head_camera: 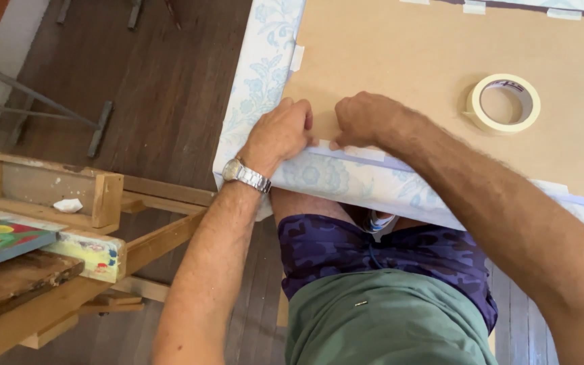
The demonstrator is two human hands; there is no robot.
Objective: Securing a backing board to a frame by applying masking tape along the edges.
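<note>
The brown backing board (441, 61) ran out of view at the top and right, so its full shape could not be seen, and the table under it was hidden by a blue floral cloth (258, 74) that showed only along the board's left and near edges. The left hand (280, 130) was curled nearly closed at the board's near edge, fingertips tucked under and out of sight; whether it pinched anything could not be told. The right hand (366, 120), just beside it on the same edge, was also bent almost shut, its fingertips pressing a strip of pale masking tape (363, 153) flat across the board's edge and cloth. A metal-link wristwatch (245, 174) sat on the left wrist. The roll of masking tape (505, 103), a cream ring with a cardboard core, lay flat on the matte board, well right of the hands. Left of the board stood a paint-smeared wooden easel (89, 203), partly cut off.
</note>
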